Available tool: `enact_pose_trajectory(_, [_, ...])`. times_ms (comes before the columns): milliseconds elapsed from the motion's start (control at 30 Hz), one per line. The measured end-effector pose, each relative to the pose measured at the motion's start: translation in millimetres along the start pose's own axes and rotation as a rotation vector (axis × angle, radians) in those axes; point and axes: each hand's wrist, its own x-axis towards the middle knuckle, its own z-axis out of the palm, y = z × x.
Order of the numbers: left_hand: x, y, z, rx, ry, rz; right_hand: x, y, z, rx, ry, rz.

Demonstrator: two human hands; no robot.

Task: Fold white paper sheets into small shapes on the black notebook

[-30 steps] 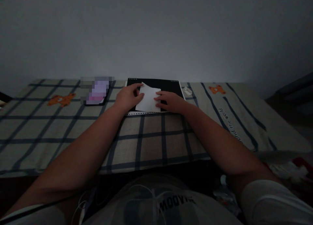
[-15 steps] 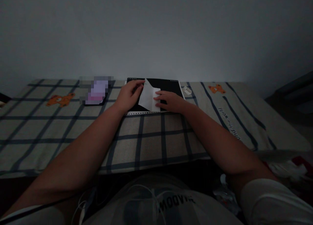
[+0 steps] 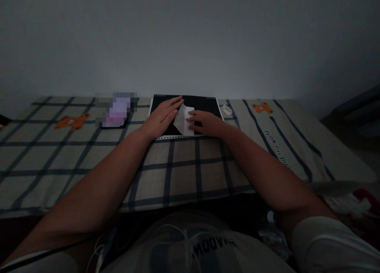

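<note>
A white piece of paper with a folded strip lies on a black sheet with white punched edges. My left hand rests over the paper's left side, fingers stretched out flat and the thumb a little apart. From the right, my right hand lays its spread fingertips on the folded strip. Neither hand is closed round anything. The part of the paper under my left hand is hidden.
A checked cloth with orange bear prints covers the table. A phone, partly blurred out, lies to the left. A small crumpled white scrap is right of the black sheet. A grey wall stands behind.
My left hand has moved right and flattened over the paper's left part. Less of the white paper shows, its left corner now covered or folded over. My right hand has stayed put.
</note>
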Motion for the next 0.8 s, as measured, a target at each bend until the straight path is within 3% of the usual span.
enact_pose_trajectory(333, [-0.7, -1.3, -1.1, 0.014, -0.003, -0.037, 0.0, 1.0, 2.9, -0.01, 0.021, -0.021])
enact_pose_trajectory(533, [-0.7, -3.6, -3.0, 0.035, -0.021, -0.009, 1.4, -9.4, 6.3, -0.182, 0.039, 0.0])
enact_pose_trajectory(800, [-0.3, -7.6, -1.4, 0.063, -0.125, -0.019, 2.0, -9.3, 7.7, -0.204, 0.026, -0.004])
